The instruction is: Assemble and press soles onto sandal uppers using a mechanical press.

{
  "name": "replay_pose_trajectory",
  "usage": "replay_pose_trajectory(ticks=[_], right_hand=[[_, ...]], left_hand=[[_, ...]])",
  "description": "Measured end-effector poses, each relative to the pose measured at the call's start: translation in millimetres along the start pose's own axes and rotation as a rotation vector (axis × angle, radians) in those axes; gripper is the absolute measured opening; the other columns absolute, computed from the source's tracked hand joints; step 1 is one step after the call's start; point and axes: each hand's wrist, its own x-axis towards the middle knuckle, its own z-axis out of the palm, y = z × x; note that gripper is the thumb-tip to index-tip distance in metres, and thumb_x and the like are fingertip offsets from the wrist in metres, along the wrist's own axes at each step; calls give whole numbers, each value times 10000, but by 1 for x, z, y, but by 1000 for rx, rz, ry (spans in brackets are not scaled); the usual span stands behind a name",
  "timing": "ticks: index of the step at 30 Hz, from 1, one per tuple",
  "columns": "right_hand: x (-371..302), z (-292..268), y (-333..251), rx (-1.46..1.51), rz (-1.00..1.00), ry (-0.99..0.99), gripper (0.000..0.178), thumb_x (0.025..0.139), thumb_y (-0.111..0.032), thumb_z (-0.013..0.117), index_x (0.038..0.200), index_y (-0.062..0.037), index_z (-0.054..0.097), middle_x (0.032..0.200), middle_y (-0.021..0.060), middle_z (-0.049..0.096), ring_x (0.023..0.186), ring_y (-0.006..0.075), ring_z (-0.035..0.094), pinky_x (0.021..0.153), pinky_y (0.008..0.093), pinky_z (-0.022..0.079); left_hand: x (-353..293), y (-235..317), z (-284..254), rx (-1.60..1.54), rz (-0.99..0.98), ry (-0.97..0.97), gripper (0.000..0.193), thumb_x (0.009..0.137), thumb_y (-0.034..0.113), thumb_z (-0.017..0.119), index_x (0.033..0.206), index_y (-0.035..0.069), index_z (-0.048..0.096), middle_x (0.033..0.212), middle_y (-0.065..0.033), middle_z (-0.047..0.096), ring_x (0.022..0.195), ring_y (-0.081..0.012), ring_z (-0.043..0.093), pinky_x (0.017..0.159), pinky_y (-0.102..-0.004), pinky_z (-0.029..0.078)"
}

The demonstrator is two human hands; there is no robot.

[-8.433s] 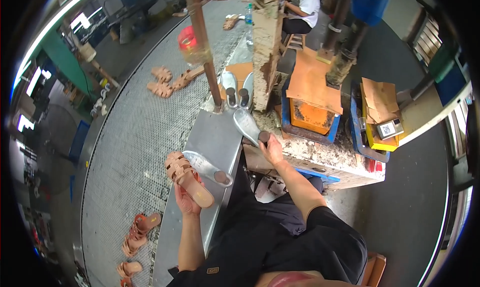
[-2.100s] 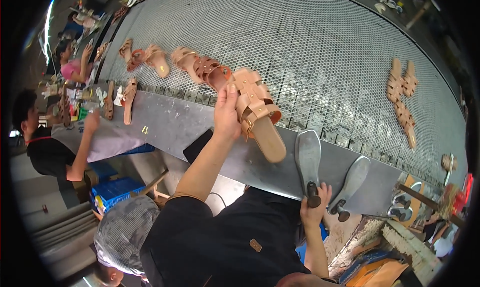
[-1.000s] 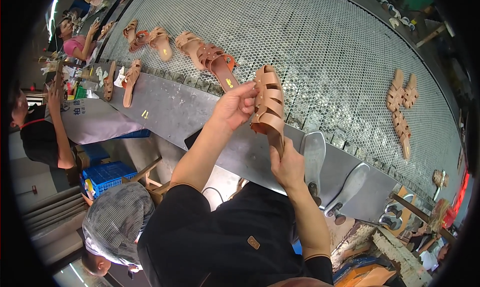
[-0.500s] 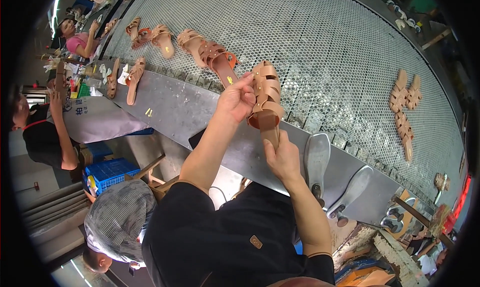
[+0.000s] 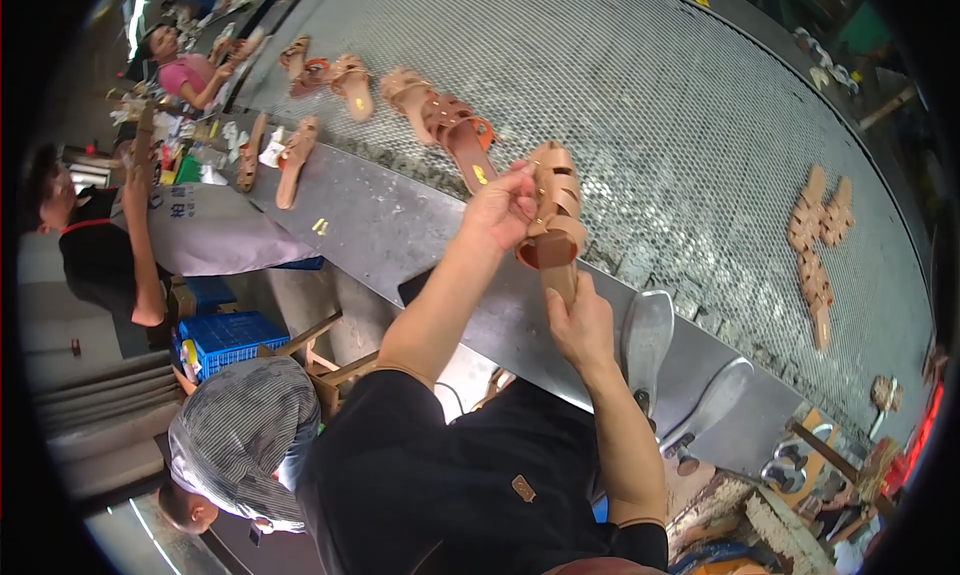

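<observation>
Head: sandal [image 5: 552,220] (tan) in both hands

Since 8.4 s ago I've swung away from the cluttered bench to the mesh belt [image 5: 640,105]. My right hand [image 5: 580,325] has let go of the grey soles [image 5: 648,335] it held 2.1 s ago and now grips the sandal [image 5: 550,220] at its heel end. My left hand [image 5: 500,207] has tipped the sandal from lying angled over the belt edge to nearly upright.
</observation>
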Motion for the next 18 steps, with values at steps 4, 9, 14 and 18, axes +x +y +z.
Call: replay_pose_trajectory(ticks=[4,9,14,18], right_hand=[[-9,3,3,-26,19,8,345,1005,-265,676,1210,3,603,912,326,728,885,542,713,784,600,547],[-14,1,2,-24,17,-9,357,998,-261,681,1211,15,606,925,332,730,899,537,718,800,588,553],[-17,-1,1,-16,21,-14,370,993,-265,685,1215,20,607,948,334,734,920,536,720,820,584,553],[-19,-7,5,-21,48,-25,385,997,-268,673,1241,22,603,977,341,736,944,539,720,841,585,552]], left_hand=[[-9,-7,0,38,23,25,337,976,-18,716,1245,127,576,1033,-15,705,751,-60,701,511,-171,477],[-17,-8,1,-17,10,44,297,980,-13,714,1216,117,590,1024,-22,713,763,-65,716,521,-166,503],[-15,-12,-5,-10,13,32,223,1004,21,709,1191,103,619,1001,-13,721,798,-82,726,586,-183,555],[-19,-20,3,21,10,37,208,1012,37,712,1190,103,627,988,-12,723,810,-94,727,613,-191,567]])
